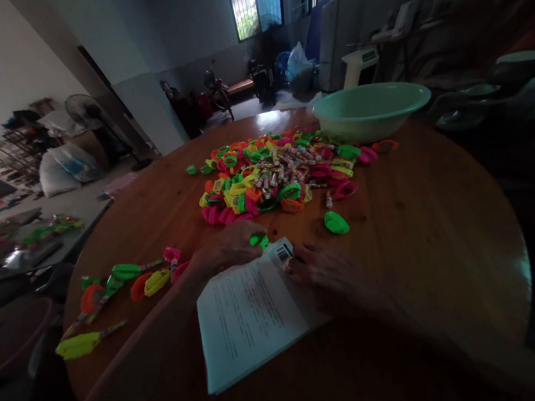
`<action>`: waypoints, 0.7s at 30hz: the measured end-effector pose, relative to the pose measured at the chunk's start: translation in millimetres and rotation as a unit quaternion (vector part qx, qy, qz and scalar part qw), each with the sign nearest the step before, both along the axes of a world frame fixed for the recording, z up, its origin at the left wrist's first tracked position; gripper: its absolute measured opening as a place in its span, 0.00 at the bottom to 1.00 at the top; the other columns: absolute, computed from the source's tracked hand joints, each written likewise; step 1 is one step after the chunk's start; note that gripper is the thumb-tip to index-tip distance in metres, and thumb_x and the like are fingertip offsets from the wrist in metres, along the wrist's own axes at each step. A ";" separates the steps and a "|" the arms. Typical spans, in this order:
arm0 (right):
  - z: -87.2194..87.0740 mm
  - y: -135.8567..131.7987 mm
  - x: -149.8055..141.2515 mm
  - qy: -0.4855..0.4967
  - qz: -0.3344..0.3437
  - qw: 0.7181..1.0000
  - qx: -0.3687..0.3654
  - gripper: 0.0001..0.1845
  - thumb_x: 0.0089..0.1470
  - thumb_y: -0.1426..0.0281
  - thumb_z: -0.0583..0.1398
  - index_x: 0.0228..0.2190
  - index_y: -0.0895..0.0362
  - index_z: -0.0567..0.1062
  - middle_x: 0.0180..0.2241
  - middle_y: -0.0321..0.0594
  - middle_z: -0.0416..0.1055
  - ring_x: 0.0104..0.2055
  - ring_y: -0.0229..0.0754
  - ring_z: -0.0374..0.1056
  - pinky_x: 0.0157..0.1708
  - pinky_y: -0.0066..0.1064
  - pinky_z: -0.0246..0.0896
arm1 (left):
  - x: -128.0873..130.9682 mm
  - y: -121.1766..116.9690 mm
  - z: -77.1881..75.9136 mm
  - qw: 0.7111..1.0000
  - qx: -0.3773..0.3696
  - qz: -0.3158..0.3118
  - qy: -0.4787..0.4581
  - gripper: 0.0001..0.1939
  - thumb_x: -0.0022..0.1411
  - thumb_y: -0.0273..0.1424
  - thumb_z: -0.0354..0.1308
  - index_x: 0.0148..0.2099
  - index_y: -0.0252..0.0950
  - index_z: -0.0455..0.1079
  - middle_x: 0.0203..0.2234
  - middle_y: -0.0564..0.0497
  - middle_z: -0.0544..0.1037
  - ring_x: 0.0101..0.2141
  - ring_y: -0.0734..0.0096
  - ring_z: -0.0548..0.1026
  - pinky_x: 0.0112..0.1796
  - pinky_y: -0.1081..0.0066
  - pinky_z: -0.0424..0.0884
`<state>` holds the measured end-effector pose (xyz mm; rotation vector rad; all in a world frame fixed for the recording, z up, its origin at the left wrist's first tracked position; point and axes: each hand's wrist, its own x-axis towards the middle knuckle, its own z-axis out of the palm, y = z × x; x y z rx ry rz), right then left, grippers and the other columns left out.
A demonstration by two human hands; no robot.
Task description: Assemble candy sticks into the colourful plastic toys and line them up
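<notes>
My left hand [238, 244] is at the far edge of a stack of printed white sheets [246, 315], its fingers closed round a bright green plastic band [259, 240] that looks like a toy watch. At the stack's far right corner, beside a barcode label [283, 251], is my right hand [322, 275]. Its fingers are drawn together and blurred; what they hold is too small to make out. Another green band [336, 222] lies just beyond the right hand. Farther back is a heap of pink, yellow, green and orange bands [242, 194] with small candy-filled tubes [288, 169] on top.
A pale green basin [373, 114] stands at the table's back right. Several bands with tubes attached [113, 285] lie on the left of the round wooden table [425, 227]. A fan [86, 112] and a white sack [58, 169] are on the floor beyond.
</notes>
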<state>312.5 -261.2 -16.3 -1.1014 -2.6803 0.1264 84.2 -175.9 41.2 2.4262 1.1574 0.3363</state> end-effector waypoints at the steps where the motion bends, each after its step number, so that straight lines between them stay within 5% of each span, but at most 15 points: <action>1: -0.5 0.3 -0.3 0.005 0.002 1.000 0.001 0.19 0.46 0.79 0.61 0.43 0.59 0.76 0.41 0.46 0.70 0.40 0.49 0.64 0.38 0.38 0.59 | -0.3 0.3 0.1 1.000 -0.006 0.015 -0.013 0.14 0.51 0.29 0.59 0.42 0.37 0.76 0.30 0.52 0.77 0.29 0.70 0.73 0.29 0.73 0.67; 5: -0.9 -0.3 -2.7 0.050 -0.016 0.998 0.020 0.14 0.51 0.79 0.60 0.41 0.59 0.75 0.40 0.46 0.70 0.40 0.47 0.65 0.37 0.37 0.57 | 5.3 -2.8 -12.8 0.973 -0.035 0.119 -0.194 0.19 0.53 0.31 0.61 0.48 0.35 0.70 0.27 0.55 0.72 0.27 0.74 0.71 0.27 0.75 0.66; 9: 1.2 2.7 -7.0 0.102 -0.049 0.993 0.017 0.09 0.59 0.77 0.56 0.41 0.61 0.74 0.38 0.46 0.71 0.39 0.46 0.66 0.36 0.37 0.56 | 16.0 -11.3 -35.2 0.927 -0.075 0.139 -0.341 0.19 0.54 0.33 0.63 0.48 0.33 0.68 0.29 0.53 0.74 0.28 0.75 0.73 0.31 0.75 0.70; 13: -4.4 9.9 -7.3 0.170 -0.076 0.983 0.002 0.10 0.64 0.74 0.52 0.40 0.59 0.74 0.35 0.44 0.71 0.37 0.45 0.67 0.35 0.37 0.56 | 8.7 -23.5 -49.7 0.932 -0.044 0.179 -0.311 0.12 0.56 0.33 0.63 0.40 0.33 0.68 0.27 0.52 0.75 0.28 0.73 0.74 0.30 0.74 0.70; 18: -12.9 18.5 -7.4 0.198 -0.089 0.976 0.025 0.12 0.67 0.71 0.53 0.36 0.58 0.75 0.33 0.43 0.71 0.34 0.44 0.65 0.34 0.36 0.54 | -9.6 -38.5 -54.1 0.956 0.020 0.145 -0.255 0.20 0.59 0.29 0.62 0.54 0.33 0.68 0.39 0.47 0.80 0.40 0.67 0.79 0.43 0.68 0.74; 21: -14.4 24.8 -11.7 0.199 -0.081 0.975 0.048 0.11 0.66 0.70 0.55 0.35 0.59 0.75 0.32 0.42 0.71 0.35 0.44 0.65 0.35 0.36 0.54 | -10.9 -43.0 -57.3 0.967 0.071 0.113 -0.216 0.17 0.60 0.29 0.60 0.53 0.34 0.72 0.45 0.44 0.80 0.47 0.63 0.77 0.50 0.63 0.71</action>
